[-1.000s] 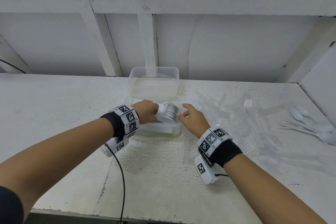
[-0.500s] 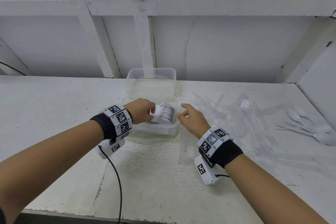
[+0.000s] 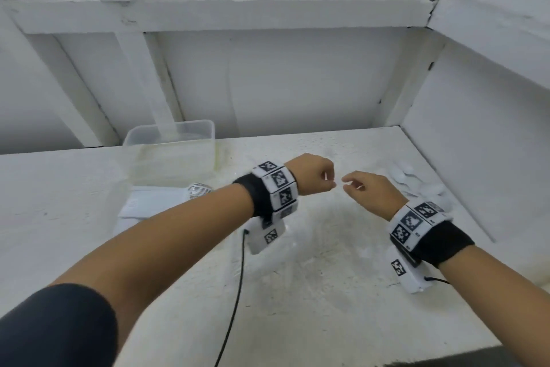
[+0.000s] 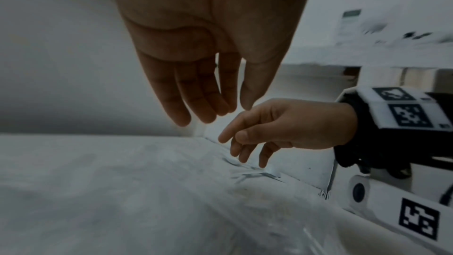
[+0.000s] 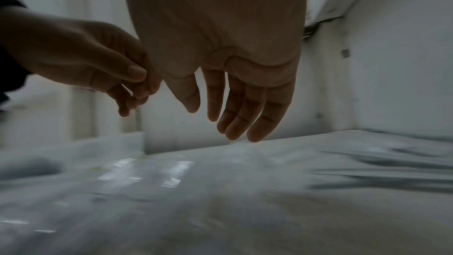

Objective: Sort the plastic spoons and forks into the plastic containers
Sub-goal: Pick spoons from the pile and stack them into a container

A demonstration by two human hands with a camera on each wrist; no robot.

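Note:
My left hand (image 3: 320, 176) and right hand (image 3: 357, 188) hover close together above the white table, right of the containers. Both hang with relaxed fingers and hold nothing, as the left wrist view of the left hand (image 4: 228, 111) and the right wrist view of the right hand (image 5: 213, 121) show. A ribbed stack of white spoons (image 3: 198, 189) lies in the near shallow container (image 3: 143, 209). Behind it stands a taller clear container (image 3: 169, 140). Loose white spoons (image 3: 416, 185) lie beyond the right hand. Clear forks (image 5: 127, 172) under the hands show only as blurred glints.
White walls close off the table at the back and on the right (image 3: 476, 158). A black cable (image 3: 235, 307) hangs from the left wrist across the front of the table. The table's front edge (image 3: 446, 357) shows at the bottom right.
The left hand has let go of the spoon stack, which now lies in the near container. Both hands have moved right, away from the containers, and my view has swung right.

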